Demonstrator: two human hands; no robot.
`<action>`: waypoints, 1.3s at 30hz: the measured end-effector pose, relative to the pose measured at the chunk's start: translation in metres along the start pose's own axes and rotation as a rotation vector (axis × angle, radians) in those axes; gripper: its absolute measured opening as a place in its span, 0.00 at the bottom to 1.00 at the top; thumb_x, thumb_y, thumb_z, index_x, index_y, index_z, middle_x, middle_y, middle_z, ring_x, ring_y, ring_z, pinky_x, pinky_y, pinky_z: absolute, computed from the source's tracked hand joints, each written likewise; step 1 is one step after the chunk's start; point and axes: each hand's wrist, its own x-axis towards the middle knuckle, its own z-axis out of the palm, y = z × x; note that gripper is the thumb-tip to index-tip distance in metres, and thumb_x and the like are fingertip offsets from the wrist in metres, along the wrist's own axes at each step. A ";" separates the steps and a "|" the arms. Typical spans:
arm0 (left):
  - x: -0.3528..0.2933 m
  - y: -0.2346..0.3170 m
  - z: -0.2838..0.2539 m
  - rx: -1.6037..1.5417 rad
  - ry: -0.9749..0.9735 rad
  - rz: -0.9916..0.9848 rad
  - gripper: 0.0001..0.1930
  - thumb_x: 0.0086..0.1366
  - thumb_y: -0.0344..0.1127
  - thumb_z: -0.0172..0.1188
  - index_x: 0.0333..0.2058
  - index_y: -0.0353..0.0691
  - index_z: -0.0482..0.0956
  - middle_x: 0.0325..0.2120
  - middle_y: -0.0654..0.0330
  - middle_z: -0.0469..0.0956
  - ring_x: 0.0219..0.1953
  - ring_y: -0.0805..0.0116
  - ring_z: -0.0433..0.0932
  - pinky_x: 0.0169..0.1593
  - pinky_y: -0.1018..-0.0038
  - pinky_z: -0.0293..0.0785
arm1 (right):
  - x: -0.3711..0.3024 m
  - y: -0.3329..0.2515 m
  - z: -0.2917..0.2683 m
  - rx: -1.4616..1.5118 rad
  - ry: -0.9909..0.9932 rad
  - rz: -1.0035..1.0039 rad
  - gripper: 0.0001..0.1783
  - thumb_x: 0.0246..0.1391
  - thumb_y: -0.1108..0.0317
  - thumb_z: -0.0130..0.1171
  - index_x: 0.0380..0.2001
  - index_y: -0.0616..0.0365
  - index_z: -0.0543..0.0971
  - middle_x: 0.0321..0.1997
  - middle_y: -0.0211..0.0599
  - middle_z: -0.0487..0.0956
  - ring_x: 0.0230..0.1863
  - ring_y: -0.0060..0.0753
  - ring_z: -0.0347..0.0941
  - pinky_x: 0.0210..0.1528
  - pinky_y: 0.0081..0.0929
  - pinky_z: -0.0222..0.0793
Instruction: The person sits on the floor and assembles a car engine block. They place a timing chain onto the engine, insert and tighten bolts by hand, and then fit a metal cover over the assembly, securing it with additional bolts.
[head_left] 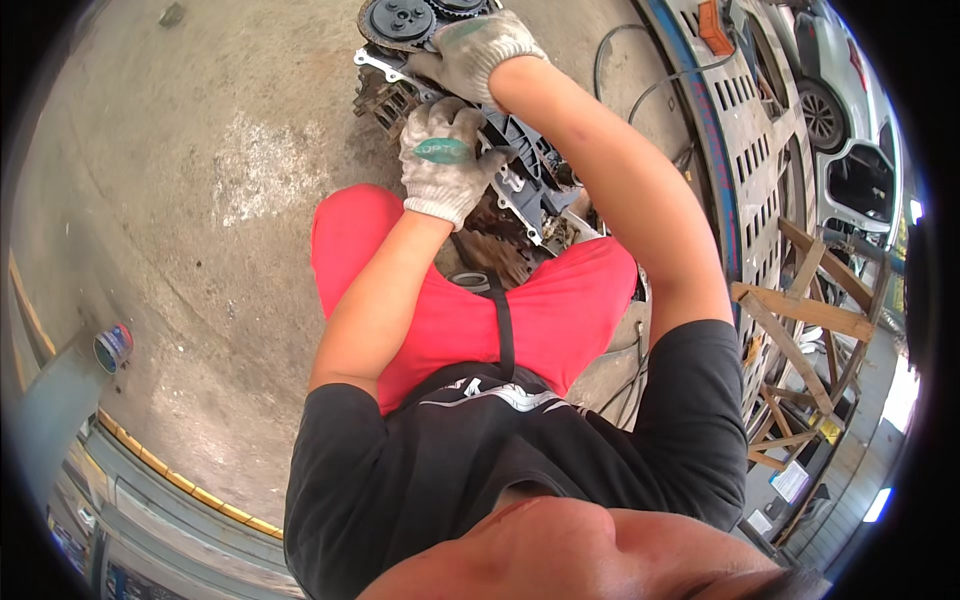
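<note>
A partly stripped car engine [530, 170] rests on the floor in front of me, between my knees. Two dark toothed sprockets [400, 20] sit at its far end, beside a pale metal flange [385, 66]. My left hand [440, 165], in a dirty white knit glove with a green patch, lies on the engine's middle. Its fingers are bent over the part below and the thumb reaches right. Farther up, my right hand [485, 50], gloved alike, is curled against the engine just right of the sprockets. Its fingertips and whatever they hold are hidden.
To the right runs a slotted metal frame [745, 130] with an orange block [714, 28] on it. A black hose [600, 60] loops beside it. Beyond are a wooden trestle [810, 310] and a silver car [850, 100]. A small can [114, 348] is at far left.
</note>
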 end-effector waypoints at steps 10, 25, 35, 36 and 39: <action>-0.005 0.002 0.005 0.037 -0.013 -0.023 0.26 0.48 0.52 0.79 0.43 0.46 0.85 0.49 0.52 0.79 0.58 0.43 0.71 0.62 0.50 0.70 | -0.012 -0.004 -0.005 -0.073 0.030 -0.041 0.31 0.75 0.44 0.41 0.46 0.56 0.88 0.45 0.40 0.88 0.48 0.45 0.86 0.51 0.44 0.79; -0.002 -0.002 0.001 0.030 -0.026 0.020 0.28 0.49 0.54 0.78 0.44 0.45 0.83 0.50 0.50 0.77 0.58 0.43 0.71 0.62 0.50 0.70 | 0.003 -0.003 0.013 0.022 -0.008 -0.006 0.26 0.73 0.50 0.43 0.47 0.51 0.88 0.46 0.39 0.88 0.48 0.42 0.86 0.50 0.43 0.80; -0.005 -0.002 0.009 0.044 0.026 0.047 0.28 0.47 0.52 0.79 0.45 0.46 0.82 0.48 0.50 0.77 0.55 0.42 0.72 0.59 0.48 0.70 | 0.003 -0.003 0.013 0.111 0.007 0.073 0.23 0.71 0.54 0.44 0.49 0.47 0.88 0.47 0.38 0.89 0.49 0.41 0.86 0.50 0.43 0.80; -0.004 -0.003 0.008 0.054 0.044 0.053 0.28 0.47 0.53 0.79 0.43 0.46 0.82 0.48 0.51 0.77 0.55 0.43 0.71 0.60 0.48 0.69 | 0.002 -0.004 0.010 0.151 0.034 0.084 0.23 0.72 0.54 0.44 0.49 0.46 0.88 0.47 0.37 0.89 0.49 0.41 0.86 0.50 0.43 0.80; -0.006 -0.006 0.008 0.055 0.041 0.048 0.27 0.47 0.53 0.78 0.43 0.47 0.82 0.48 0.51 0.76 0.55 0.44 0.71 0.61 0.48 0.68 | -0.005 -0.011 0.001 0.008 -0.040 0.063 0.20 0.70 0.57 0.47 0.52 0.42 0.87 0.49 0.33 0.88 0.52 0.41 0.85 0.49 0.44 0.81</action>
